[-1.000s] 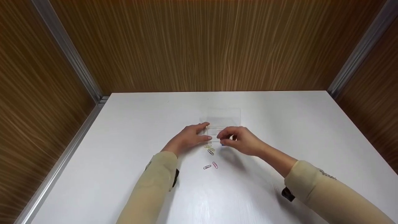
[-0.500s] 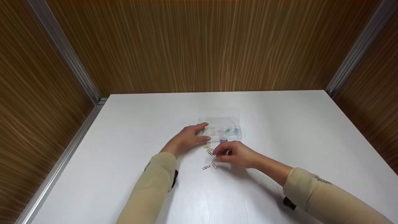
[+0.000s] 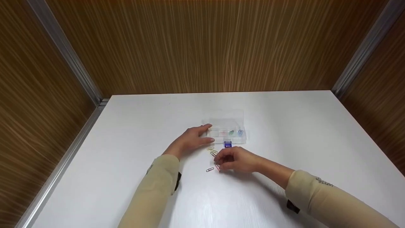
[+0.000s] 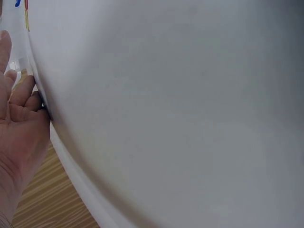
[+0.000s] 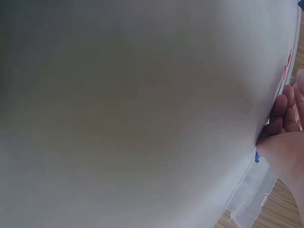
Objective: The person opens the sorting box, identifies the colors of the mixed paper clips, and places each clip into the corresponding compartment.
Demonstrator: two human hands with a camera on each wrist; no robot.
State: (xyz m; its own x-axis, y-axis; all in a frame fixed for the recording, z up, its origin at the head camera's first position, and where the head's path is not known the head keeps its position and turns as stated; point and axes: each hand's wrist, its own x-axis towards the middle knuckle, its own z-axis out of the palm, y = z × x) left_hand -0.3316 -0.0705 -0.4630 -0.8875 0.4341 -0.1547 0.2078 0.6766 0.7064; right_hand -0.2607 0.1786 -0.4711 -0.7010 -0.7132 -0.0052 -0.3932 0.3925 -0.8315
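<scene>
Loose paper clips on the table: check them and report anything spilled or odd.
The loose paper clips lie at mixed angles on the white table, in front of the open clear box, which holds coloured pieces. Untidy, but probably not a spill; no damage shows.

I see a brown wood-grain back wall point(image 3: 202, 47) | matching left panel point(image 3: 41, 126) and right panel point(image 3: 376, 95) | grey metal strips point(image 3: 65, 47) line both corners | white tabletop point(image 3: 95, 142) meets the back wall, glare across its near part
</scene>
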